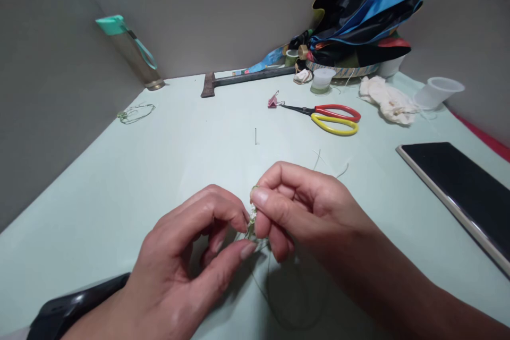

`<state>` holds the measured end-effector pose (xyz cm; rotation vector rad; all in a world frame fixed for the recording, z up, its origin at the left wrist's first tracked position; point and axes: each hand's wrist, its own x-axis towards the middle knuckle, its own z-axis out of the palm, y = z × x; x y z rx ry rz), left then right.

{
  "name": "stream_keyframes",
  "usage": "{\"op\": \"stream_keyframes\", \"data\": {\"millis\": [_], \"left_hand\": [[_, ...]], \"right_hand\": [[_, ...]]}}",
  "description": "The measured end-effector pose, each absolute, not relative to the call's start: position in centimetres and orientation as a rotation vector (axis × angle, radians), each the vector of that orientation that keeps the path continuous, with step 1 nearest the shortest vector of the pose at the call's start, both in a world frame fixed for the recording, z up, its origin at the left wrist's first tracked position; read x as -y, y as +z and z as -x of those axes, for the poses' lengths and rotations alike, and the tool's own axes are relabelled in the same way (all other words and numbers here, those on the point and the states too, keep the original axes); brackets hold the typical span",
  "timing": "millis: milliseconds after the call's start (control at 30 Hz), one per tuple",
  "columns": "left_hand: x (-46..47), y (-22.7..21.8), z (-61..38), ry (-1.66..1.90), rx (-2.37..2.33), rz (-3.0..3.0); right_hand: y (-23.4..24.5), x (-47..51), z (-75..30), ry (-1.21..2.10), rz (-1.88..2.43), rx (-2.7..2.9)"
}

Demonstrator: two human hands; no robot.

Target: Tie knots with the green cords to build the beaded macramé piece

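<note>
Between my two hands, low in the middle of the head view, is a small braided cord piece [252, 215] in green with white bits. My right hand [297, 207] pinches its upper end between thumb and fingers. At its lower end my left hand [195, 241] has thumb and index finger closed around the green strands. Thin green cord [274, 313] hangs in a loose loop below the hands, and loose cord ends stick out beyond my right hand. Fingers cover much of the piece. A nail [255, 136] stands upright on the table beyond the hands.
Scissors [334, 118] with red and yellow handles lie near a pink binder clip [273, 101]. Behind is a hammer [247, 78]. A bottle [135, 56] and green cord bundle [135, 113] are left; a phone [458, 186], plastic cups [438, 93] and crumpled cloth [386, 100] are right.
</note>
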<state>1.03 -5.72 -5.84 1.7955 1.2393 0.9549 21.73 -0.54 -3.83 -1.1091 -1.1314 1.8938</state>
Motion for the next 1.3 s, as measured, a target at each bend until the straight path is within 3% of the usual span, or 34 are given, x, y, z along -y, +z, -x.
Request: {"op": "stream_keyframes", "data": {"millis": [533, 967, 1300], "left_hand": [[5.6, -5.2, -1.1, 0.918, -1.311, -1.901], [5.1, -4.7, -2.2, 1.027, -1.325, -1.44], [4.5, -4.9, -1.5, 1.067, -1.308, -1.562]], "right_hand": [[-3.7, 1.0, -21.9, 1.93, 1.124, 1.161], [-3.5, 0.8, -22.2, 1.86, 1.212, 1.236], [-4.2, 1.0, -22.3, 1.89, 1.085, 1.323]]}}
